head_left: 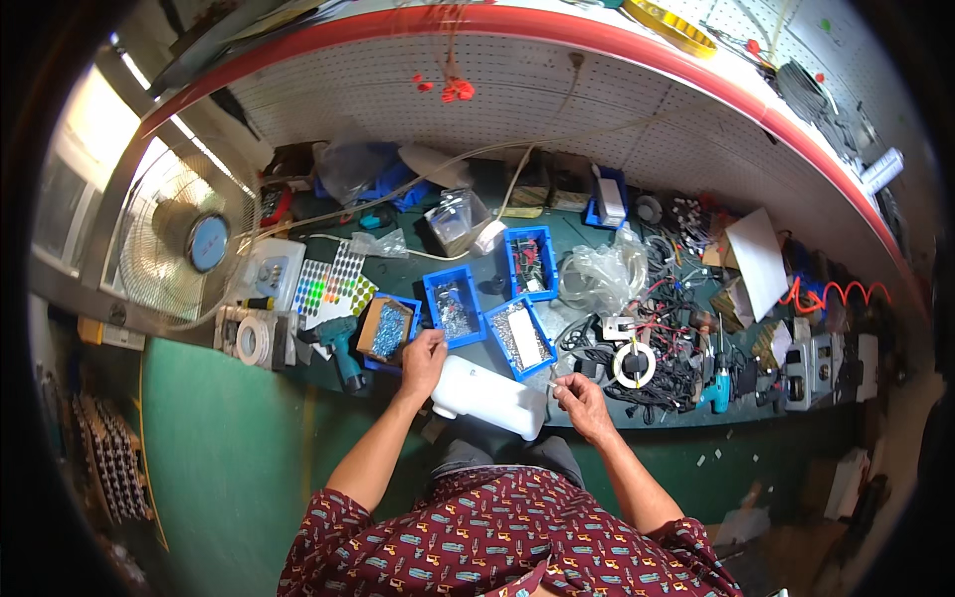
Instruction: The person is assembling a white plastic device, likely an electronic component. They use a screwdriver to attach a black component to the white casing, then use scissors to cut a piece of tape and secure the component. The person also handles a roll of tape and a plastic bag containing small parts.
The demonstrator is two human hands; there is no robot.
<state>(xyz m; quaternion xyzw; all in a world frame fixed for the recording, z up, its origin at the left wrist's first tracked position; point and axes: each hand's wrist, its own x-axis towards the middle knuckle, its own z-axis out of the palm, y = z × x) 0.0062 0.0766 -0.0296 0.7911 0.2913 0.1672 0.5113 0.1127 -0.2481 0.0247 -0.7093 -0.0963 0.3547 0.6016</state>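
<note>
A white plastic housing [489,397] is steadied at the bench edge by the left hand [423,360], fingers curled on its top. Something small, possibly a screw [553,385], is pinched by the right hand [582,398].

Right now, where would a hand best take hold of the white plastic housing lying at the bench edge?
Grip the white plastic housing across its narrow width near the middle, coming from above: it lies flat and long, top face clear, with the left hand already at its left end.
</note>
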